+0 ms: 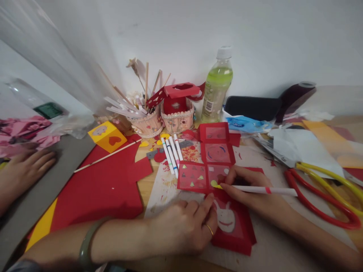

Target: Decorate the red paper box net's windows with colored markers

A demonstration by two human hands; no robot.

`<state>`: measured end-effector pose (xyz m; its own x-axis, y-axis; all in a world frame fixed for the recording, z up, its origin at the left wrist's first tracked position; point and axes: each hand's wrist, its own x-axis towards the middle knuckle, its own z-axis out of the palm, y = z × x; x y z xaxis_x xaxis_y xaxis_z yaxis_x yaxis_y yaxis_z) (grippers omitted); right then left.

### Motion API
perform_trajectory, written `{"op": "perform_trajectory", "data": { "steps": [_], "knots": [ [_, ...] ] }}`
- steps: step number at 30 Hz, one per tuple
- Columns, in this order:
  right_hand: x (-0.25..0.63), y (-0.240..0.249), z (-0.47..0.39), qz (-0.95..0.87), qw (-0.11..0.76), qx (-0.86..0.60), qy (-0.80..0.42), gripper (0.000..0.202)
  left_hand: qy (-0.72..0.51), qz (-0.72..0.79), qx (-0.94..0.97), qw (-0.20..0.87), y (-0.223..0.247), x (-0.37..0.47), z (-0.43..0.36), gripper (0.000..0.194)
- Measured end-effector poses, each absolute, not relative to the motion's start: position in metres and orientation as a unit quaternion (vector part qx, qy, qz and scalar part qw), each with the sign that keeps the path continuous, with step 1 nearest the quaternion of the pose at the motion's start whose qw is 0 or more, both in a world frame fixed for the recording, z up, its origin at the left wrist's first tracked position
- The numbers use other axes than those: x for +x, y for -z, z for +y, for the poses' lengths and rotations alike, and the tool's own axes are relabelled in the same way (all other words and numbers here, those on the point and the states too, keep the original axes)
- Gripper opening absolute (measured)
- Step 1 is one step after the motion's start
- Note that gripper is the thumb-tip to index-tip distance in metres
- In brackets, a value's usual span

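Observation:
In my right hand (249,189) is a white marker (262,189) with a red band, its yellow tip at a yellow circle on the red paper cutout (202,150). Clear film squares on the cutout carry small triangles, blue curved lines and a pale rabbit-like face (226,220). My left hand (185,225), with a ring on one finger and a green bangle on the wrist, rests at the cutout's lower left edge. Its fingers are curled together against the paper; whether they pinch it is hidden. Several capped markers (172,155) lie left of the cutout.
Another person's hand (32,164) rests at the far left. Red card (107,185) and a yellow box (107,136) lie left. Behind stand two decorated baskets (147,124) and a green drink bottle (217,87). Large scissors (326,196) lie right, near a dark phone (252,107).

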<state>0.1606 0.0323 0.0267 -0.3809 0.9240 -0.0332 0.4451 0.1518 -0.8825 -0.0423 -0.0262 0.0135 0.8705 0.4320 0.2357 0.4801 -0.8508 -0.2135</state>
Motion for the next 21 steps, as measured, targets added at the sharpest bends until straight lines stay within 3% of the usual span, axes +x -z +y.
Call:
{"op": "perform_trajectory", "data": {
  "steps": [21],
  "knots": [
    [0.1649, -0.0242, 0.0319, -0.708, 0.271, -0.484, -0.437, 0.023, 0.087, -0.231, -0.959, 0.138, -0.0132, -0.0436, -0.0264, 0.029]
  ]
}}
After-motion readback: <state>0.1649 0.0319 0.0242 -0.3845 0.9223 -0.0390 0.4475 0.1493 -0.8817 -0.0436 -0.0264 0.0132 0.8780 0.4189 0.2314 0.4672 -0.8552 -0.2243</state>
